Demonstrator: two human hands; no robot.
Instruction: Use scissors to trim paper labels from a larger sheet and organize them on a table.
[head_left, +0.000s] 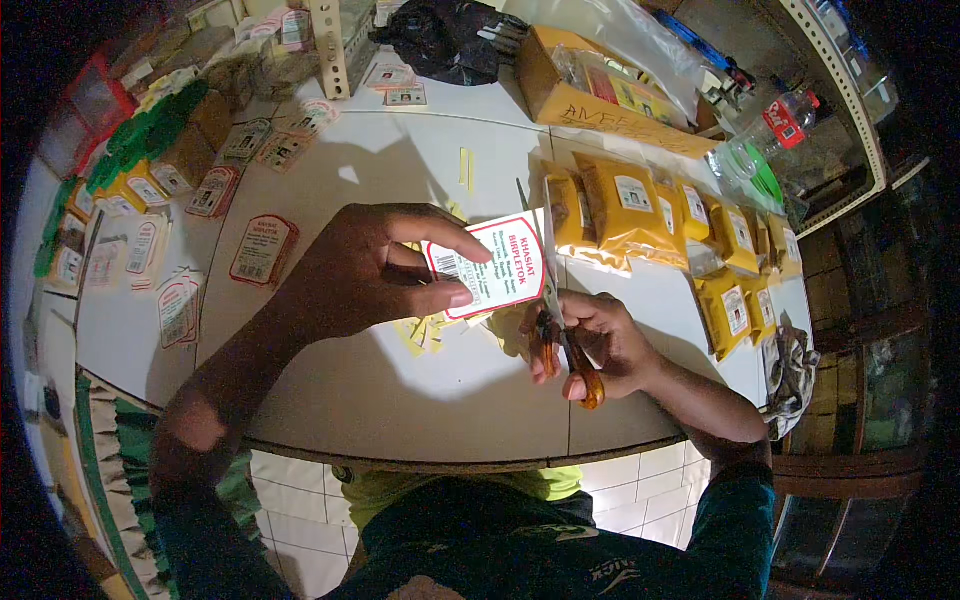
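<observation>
Between the thumb and fingers of my left hand (375, 270) is a printed paper label (510, 266) with a red border, a barcode and writing. My right hand (611, 341) grips a pair of scissors (553, 300) by its brown handles. The blades point away from me, parted, with the label's right edge between or against them; I cannot tell which. Narrow yellow paper offcuts (420, 336) lie on the white table under the label. A stack of similar red-bordered labels (262, 250) sits left of my left hand.
Bags of yellow powder (626, 202) with labels stand along the right. A cardboard box (600, 120), a black plastic bag (454, 37) and a plastic bottle (787, 124) are at the back. More label stacks (146, 247) lie left, near green-topped packs (142, 142). A perforated metal post (330, 49) rises behind.
</observation>
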